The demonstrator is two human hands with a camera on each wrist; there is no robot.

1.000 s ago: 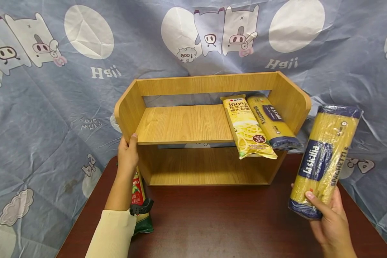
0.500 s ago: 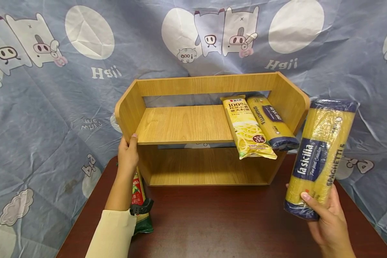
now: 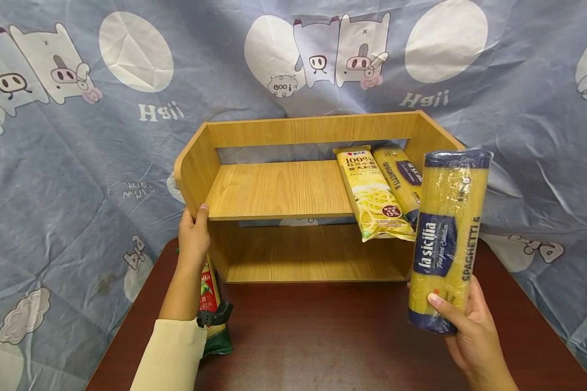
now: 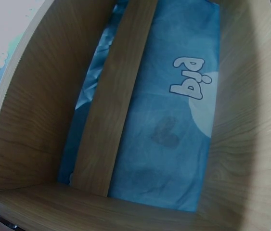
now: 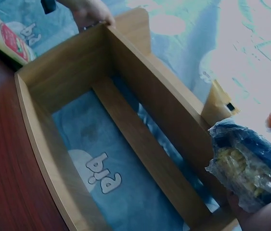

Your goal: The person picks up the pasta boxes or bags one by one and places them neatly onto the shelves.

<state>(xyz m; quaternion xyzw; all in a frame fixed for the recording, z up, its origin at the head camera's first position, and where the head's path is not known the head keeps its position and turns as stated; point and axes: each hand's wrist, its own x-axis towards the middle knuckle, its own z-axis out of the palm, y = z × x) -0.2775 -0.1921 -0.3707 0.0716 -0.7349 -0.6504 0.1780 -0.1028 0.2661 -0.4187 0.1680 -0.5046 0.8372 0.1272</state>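
A yellow pack of spaghetti (image 3: pixel 442 217) with dark blue ends stands nearly upright, held near its bottom end by my right hand (image 3: pixel 476 334), thumb across the front. It covers the right end of the wooden shelf (image 3: pixel 279 187). In the right wrist view the pack's end (image 5: pixel 251 168) shows crumpled clear wrap. My left hand (image 3: pixel 194 236) grips the front edge of the shelf's left side panel, thumb on the inner side. On the upper board lie a pale yellow noodle pack (image 3: pixel 372 190) and, beside it, another spaghetti pack (image 3: pixel 395 171), partly hidden behind the held one.
A red and green pasta pack (image 3: pixel 209 290) lies left of the shelf, partly behind my left forearm. The shelf's lower level (image 3: pixel 313 252) opens to the front. Dark red-brown table (image 3: pixel 323 336) spreads before it. A blue patterned cloth (image 3: pixel 102 163) hangs behind and at the sides.
My right hand has carried the spaghetti pack leftward, in front of the shelf's right end, and the pack is more upright. My left hand keeps its grip on the panel.
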